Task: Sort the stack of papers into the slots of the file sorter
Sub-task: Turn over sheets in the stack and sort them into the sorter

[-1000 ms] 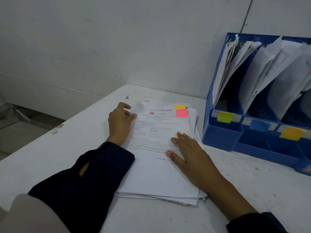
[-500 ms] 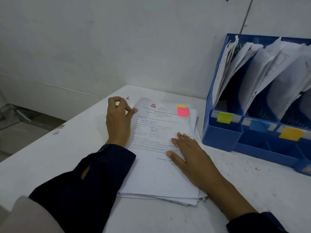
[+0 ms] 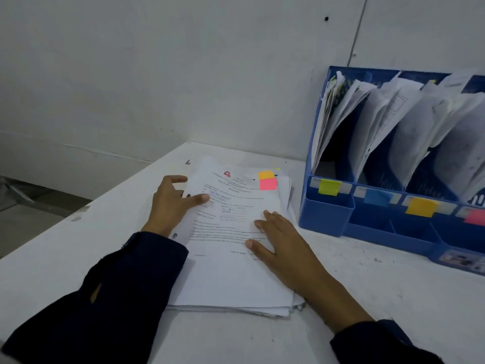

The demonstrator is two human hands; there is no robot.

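Note:
A stack of papers (image 3: pixel 231 279) lies on the white table (image 3: pixel 393 298) in front of me. Its top sheet (image 3: pixel 231 232) is a printed form with a pink sticky note (image 3: pixel 268 184) at the far right corner; an orange note (image 3: pixel 265 174) peeks out from a sheet below. My left hand (image 3: pixel 170 203) pinches the top sheet's far left edge, thumb on top. My right hand (image 3: pixel 283 248) presses flat on the stack's right side. The blue file sorter (image 3: pixel 328 211) stands to the right, its slots holding papers.
The sorter's slots carry colour tabs: yellow-green (image 3: pixel 329 187), blue (image 3: pixel 376 197), orange (image 3: pixel 420 207) and pink (image 3: pixel 476 217). A grey wall (image 3: pixel 183 74) stands right behind the table. The table's left edge (image 3: pixel 78 214) drops to the floor.
My left hand has slid its thumb onto the top sheet and taken hold of its left edge, and the sheet has shifted slightly. My right hand has stayed pressed on the stack.

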